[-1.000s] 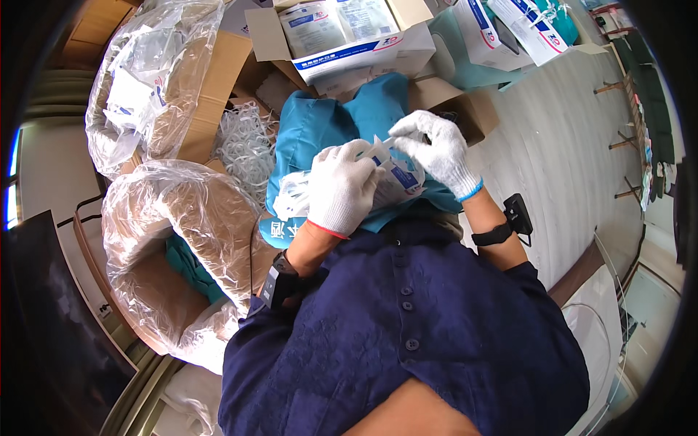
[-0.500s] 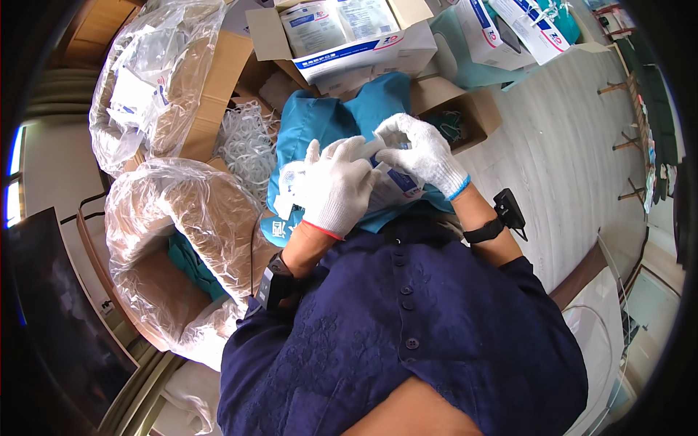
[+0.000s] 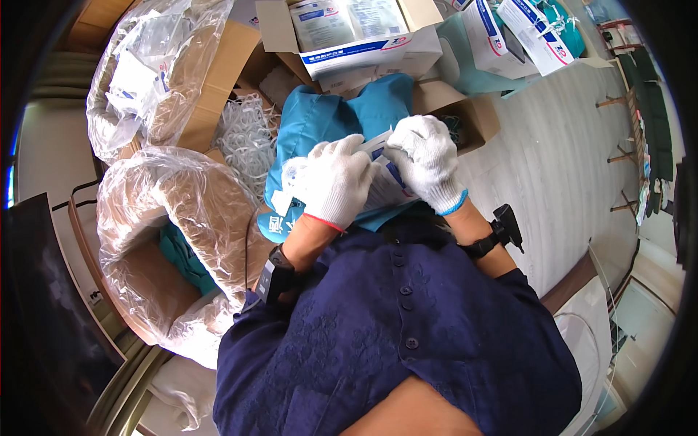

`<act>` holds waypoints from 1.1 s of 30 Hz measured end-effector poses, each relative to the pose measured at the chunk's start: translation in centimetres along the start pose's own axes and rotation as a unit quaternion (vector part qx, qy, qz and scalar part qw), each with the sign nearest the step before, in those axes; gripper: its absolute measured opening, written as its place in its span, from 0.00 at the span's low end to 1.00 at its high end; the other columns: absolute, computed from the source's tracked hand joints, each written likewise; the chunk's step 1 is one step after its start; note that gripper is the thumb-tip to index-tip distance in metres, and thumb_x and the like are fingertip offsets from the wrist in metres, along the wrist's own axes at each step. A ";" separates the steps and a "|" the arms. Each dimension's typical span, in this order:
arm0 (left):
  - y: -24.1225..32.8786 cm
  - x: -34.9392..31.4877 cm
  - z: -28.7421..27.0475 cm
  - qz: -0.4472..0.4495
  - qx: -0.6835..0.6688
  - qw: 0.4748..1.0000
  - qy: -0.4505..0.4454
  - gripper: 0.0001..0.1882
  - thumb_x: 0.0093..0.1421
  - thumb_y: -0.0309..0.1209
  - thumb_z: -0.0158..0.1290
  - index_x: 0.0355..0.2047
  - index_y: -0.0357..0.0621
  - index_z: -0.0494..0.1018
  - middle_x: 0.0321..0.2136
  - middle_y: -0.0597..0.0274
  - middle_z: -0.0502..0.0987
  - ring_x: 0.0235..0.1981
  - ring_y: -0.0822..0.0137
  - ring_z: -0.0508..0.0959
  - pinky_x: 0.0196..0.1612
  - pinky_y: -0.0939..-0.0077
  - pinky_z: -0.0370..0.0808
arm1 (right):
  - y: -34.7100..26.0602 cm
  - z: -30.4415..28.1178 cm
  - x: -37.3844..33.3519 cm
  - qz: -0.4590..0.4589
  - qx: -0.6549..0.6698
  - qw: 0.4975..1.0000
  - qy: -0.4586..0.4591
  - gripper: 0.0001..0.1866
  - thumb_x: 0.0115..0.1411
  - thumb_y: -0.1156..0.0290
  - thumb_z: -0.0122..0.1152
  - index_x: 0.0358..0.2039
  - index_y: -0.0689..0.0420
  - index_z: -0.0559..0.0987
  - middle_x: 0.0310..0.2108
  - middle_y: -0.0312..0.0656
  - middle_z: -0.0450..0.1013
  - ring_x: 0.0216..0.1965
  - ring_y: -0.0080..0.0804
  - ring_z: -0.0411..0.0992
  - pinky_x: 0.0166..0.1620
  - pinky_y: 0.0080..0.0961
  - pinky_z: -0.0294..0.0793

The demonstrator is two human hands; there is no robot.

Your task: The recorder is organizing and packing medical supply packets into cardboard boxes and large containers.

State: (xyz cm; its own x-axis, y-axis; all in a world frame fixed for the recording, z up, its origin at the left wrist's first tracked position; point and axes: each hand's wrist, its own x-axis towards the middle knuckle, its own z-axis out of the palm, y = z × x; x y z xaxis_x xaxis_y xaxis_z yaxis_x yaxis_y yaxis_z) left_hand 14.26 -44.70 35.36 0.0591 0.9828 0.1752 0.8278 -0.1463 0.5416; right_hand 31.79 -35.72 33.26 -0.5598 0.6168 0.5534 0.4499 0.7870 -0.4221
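Observation:
Over my lap lies a teal cloth (image 3: 309,120). On it a white plastic packet (image 3: 389,190) with blue and red print rests between my hands. My left hand (image 3: 336,180), in a white knitted glove with a red cuff, is closed on the packet's left side. Some white material (image 3: 282,201) sticks out beyond its outer edge. My right hand (image 3: 426,160), in a matching glove with a blue cuff, has its fingers curled together at the packet's upper right. The gloves hide how the fingertips grip.
Ahead stands an open carton (image 3: 363,54) of white packets. A plastic-lined box (image 3: 174,240) with teal cloth is at my left, another lined box (image 3: 149,80) beyond it. White straps (image 3: 243,142) lie heaped beside them. Printed boxes (image 3: 502,43) stand at the far right.
My right hand has turned and its fingers, apart before, have curled together by the packet's upper edge. The left hand stays nearly in place.

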 end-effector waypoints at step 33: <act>-2.9 1.4 4.8 -0.004 0.049 0.997 0.058 0.04 0.57 0.28 0.55 0.26 0.44 0.75 0.26 0.55 0.77 0.28 0.51 0.79 0.32 0.59 0.75 | -0.9 4.8 0.5 0.366 0.137 0.919 -0.042 0.13 0.52 0.63 0.70 0.22 0.56 0.77 0.22 0.47 0.75 0.27 0.47 0.76 0.31 0.37 0.73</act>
State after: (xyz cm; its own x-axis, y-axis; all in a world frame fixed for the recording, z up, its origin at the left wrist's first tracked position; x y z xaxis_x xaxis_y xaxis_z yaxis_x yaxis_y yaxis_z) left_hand 14.62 -42.33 30.09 -0.0080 0.9633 0.2684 0.8791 -0.1211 0.4610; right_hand 27.78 -36.00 30.48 -0.2339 0.9723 -0.0045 0.5423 0.1266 -0.8306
